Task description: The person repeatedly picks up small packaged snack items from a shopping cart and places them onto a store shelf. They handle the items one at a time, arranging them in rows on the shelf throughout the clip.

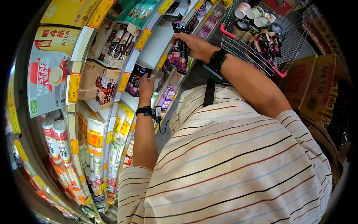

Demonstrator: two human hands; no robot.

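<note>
My right hand (194, 46) grips dark purple drink sachets (179, 53), which hang lengthwise beside the shelf. Lower down, my left hand (146, 86) is at the right edge of a dark purple carton (137, 79) on a shelf. Its fingertips lie against the packets or the carton's side, and whether they grip anything is not clear. Between the two hands runs a stretch of white shelf board (155, 44). Open cartons of brown stick sachets (119, 42) stand just left of my hands.
A wire shopping cart (251, 51) with red corner pieces holds paper cups (255, 12), lidded jars and dark purple packets. Yellow price tags (74, 87) line the shelf edges. A large Nescafé bag (47, 75) stands at the left. Cardboard boxes (314, 84) are stacked at the right.
</note>
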